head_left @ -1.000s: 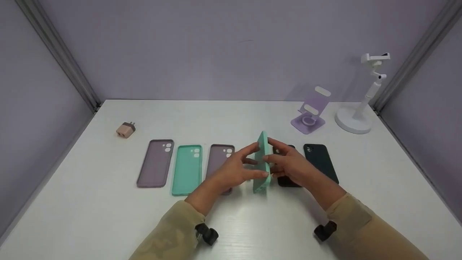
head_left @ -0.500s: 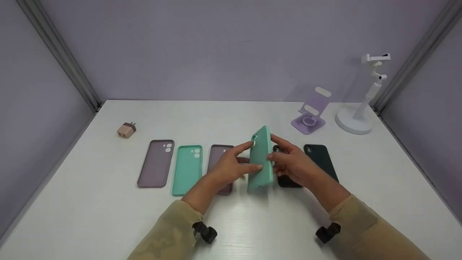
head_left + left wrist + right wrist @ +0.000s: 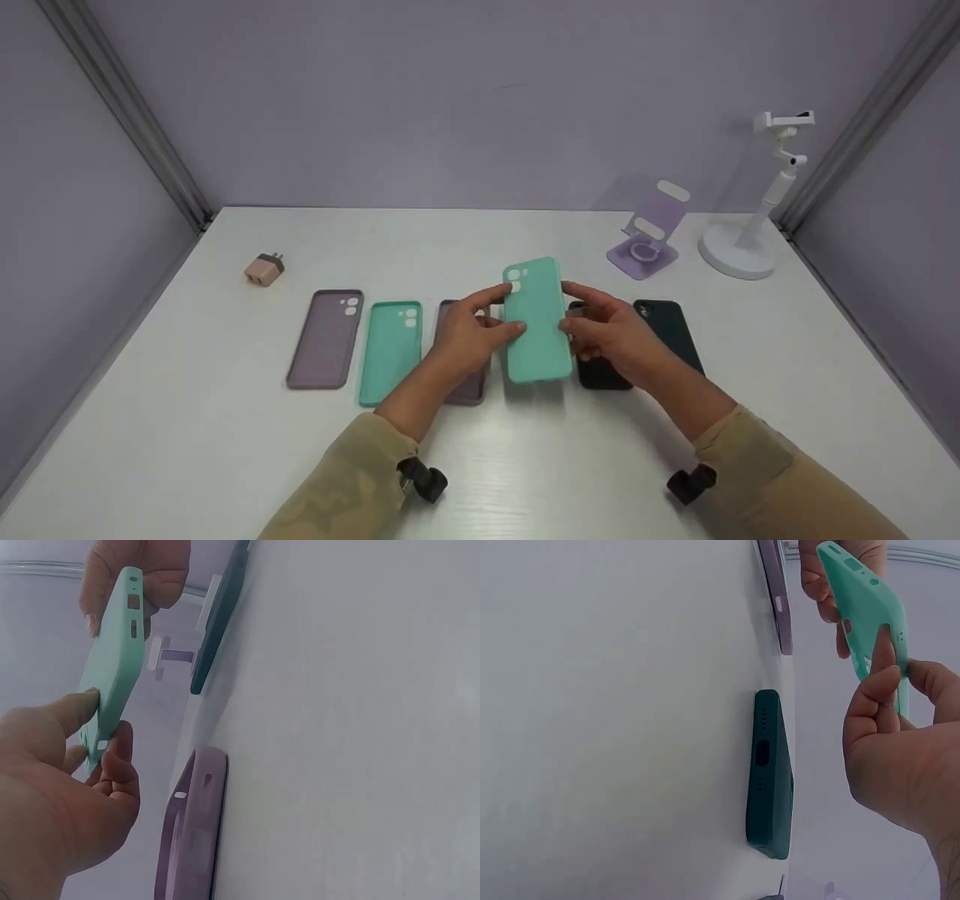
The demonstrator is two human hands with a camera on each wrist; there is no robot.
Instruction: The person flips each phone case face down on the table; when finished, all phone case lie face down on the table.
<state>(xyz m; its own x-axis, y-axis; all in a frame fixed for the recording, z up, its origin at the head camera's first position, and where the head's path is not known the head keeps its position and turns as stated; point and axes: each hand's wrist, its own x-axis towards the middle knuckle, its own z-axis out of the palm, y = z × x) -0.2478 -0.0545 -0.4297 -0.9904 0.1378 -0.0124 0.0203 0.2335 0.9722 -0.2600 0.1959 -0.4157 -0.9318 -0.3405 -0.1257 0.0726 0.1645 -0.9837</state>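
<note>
A mint-green phone case (image 3: pixel 541 330) is held up off the table between both hands, its back with the camera cutouts facing the head view. My left hand (image 3: pixel 466 334) pinches its left edge, thumb on the back and fingers behind. On the opposite edge, my right hand (image 3: pixel 616 334) grips with the thumb outside; the right wrist view shows a finger inside the hollow case (image 3: pixel 866 604). Beneath the left hand lies a purple case (image 3: pixel 469 386), partly covered. A dark case (image 3: pixel 604 373) is partly hidden under the right hand.
Left on the white table (image 3: pixel 187 420) lie another purple case (image 3: pixel 324 341) and a second mint-green case (image 3: pixel 390 352). Another dark case (image 3: pixel 667 334) lies right. Behind are a plug adapter (image 3: pixel 264 270), a purple phone stand (image 3: pixel 643 251) and a white stand (image 3: pixel 739 251).
The held mint-green case has turned from nearly edge-on to showing its back toward the head view. Both hands have kept hold, the left shifting slightly left.
</note>
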